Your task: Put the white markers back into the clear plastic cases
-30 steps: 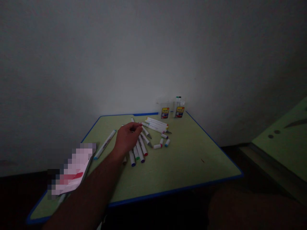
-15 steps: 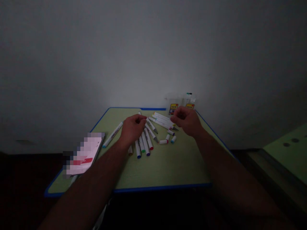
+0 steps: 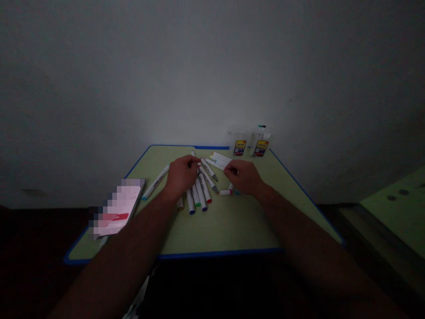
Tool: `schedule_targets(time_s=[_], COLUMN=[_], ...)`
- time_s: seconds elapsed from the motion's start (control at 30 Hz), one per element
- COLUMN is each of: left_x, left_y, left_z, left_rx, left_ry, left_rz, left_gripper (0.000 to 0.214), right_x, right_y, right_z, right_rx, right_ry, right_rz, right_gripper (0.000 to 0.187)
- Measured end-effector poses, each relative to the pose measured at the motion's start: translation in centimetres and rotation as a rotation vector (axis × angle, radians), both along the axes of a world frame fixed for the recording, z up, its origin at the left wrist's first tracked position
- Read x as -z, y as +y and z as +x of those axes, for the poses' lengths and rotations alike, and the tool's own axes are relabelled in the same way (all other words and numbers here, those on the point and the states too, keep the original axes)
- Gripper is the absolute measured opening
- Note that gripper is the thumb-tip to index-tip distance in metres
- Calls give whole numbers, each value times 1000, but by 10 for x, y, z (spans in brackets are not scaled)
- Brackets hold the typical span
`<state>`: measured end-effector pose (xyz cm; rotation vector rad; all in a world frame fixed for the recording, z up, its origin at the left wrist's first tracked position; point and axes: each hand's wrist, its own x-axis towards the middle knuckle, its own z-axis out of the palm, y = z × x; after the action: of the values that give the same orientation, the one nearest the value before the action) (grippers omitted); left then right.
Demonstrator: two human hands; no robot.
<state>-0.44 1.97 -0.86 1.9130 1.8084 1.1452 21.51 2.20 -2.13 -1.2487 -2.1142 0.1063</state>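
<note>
My left hand (image 3: pixel 182 175) is over the left part of a group of white markers, thumb and fingers closed in a pinch. Whatever it may hold is hidden. A red-capped marker (image 3: pixel 205 189) and a blue-ended marker (image 3: pixel 190 201) lie beneath and beside it. Between my hands rest two uncapped markers with grey tips, one being the upper marker (image 3: pixel 209 169). My right hand (image 3: pixel 244 176) is pinched at the near end of a row of white markers (image 3: pixel 219 160); its fingertips hide what is there. Just below it lies a loose white cap (image 3: pixel 226 192), with other caps partly covered.
Two clear pouches with yellow labels stand at the back right; the right pouch (image 3: pixel 261 148) holds two markers. A phone (image 3: pixel 117 210) leans at the left of the blue-edged table (image 3: pixel 229 235). One marker (image 3: pixel 156 182) lies apart near it. A wall rises behind.
My right hand has moved down and left, away from the pouches, to the marker row and now covers some caps. My left hand stays nearly in place. The view has shifted slightly.
</note>
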Motion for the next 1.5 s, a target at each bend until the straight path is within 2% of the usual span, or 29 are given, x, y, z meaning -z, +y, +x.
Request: schedule_targets(time_s=[0.17, 0.33, 0.63, 0.73, 0.93, 1.07, 1.2, 1.33, 1.5], left_x=[2, 2, 0, -2, -2, 3, 5, 4, 6], left_y=[2, 3, 4, 2, 1, 2, -1, -5, -5], left_z=[0, 0, -3, -2, -1, -1, 2, 4, 3], left_rx=[-2, 1, -36, -31, -1, 87, 206, 201, 171], left_ry=[27, 14, -25, -30, -39, -31, 42, 71, 40], left_rz=[-7, 23, 74, 68, 94, 134, 250, 316, 302], left_gripper=[24, 25, 26, 25, 21, 29, 39, 40, 36], right_x=[0, 0, 8, 7, -8, -14, -14, -14, -11], right_y=[-8, -13, -13, -11, -10, -11, -12, -13, -13], right_z=[-23, -44, -53, -54, -40, -27, -19, -17, -15], right_rx=[-36, 52, 118, 164, 232, 145, 77, 32, -5], right_ry=[-139, -305, -361, -294, 13, 184, 310, 373, 351], right_rz=[-62, -119, -204, -240, -306, -331, -362, -395, -309], right_gripper=[17, 25, 24, 21, 21, 20, 22, 24, 24])
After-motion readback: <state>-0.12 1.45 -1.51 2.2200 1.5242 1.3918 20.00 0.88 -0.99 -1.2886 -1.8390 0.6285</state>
